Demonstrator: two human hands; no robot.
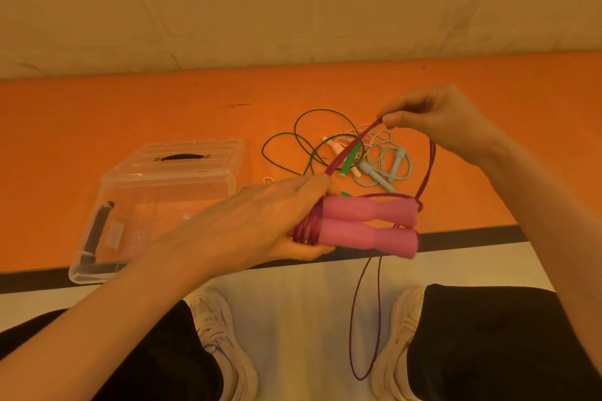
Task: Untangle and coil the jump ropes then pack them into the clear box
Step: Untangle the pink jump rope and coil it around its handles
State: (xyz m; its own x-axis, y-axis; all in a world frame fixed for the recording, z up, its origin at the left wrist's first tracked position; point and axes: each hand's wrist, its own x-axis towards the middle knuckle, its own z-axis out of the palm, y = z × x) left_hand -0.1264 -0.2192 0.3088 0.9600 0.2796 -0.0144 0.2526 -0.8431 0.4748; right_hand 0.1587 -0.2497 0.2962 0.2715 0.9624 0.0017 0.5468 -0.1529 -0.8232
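From the head camera: the left hand (260, 221) grips the two pink handles (368, 225) side by side, their long axis running left to right, with turns of the dark red cord (348, 150) already wound round the end nearest the palm; the right hand (433, 117) pinches that cord between thumb and fingertips, up and to the right of the handles, so the strand runs taut on a slant from the left hand to the right; a slack loop hangs from the handles' right end down between the shoes (221, 332). The right hand is thus the one placed to carry the next turn across the handles, I judge; the clear box (107, 205), lid on, sits on the orange mat (97, 114) just left of the left hand; the other ropes (355, 153) lie tangled beyond both hands, not yet coiled.
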